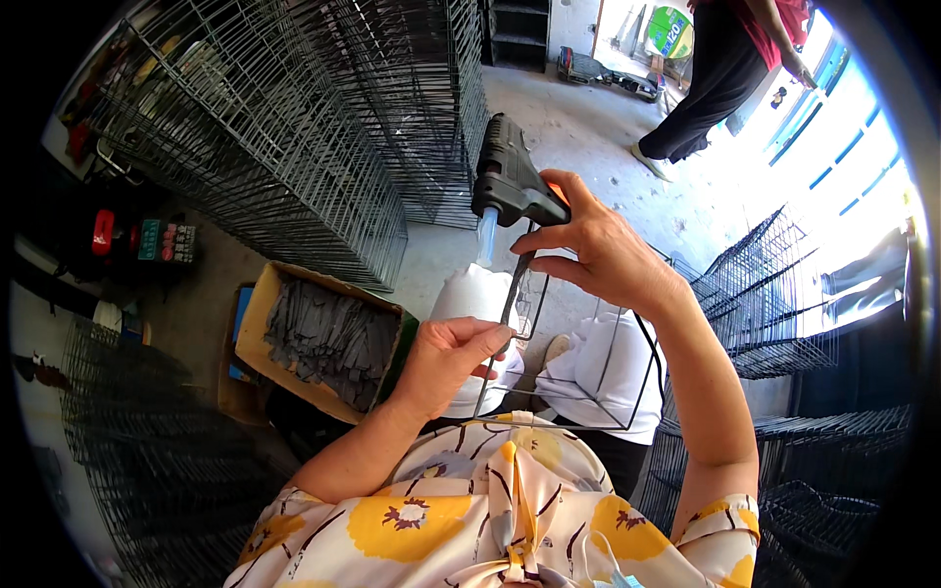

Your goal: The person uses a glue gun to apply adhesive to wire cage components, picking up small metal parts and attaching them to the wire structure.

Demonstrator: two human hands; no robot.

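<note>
In my right hand (608,240) is a black glue gun (505,171) with an orange part by the fingers and a translucent glue stick (487,235) sticking out of it. The lower fingertips of that hand also meet the upper end of a narrow dark grey strip (515,289). My left hand (446,363) is closed in a pinch on the strip lower down, against a black wire frame (598,428). This frame rests over my lap, around white-covered knees (598,367). The gun's tip cannot be made out.
Left of my knees stands a cardboard box (257,338) full of grey strips (328,333). Tall stacks of wire racks (284,147) rise at the far left, with more wire racks (760,304) at the right. Another person (730,73) in dark trousers is at the far right.
</note>
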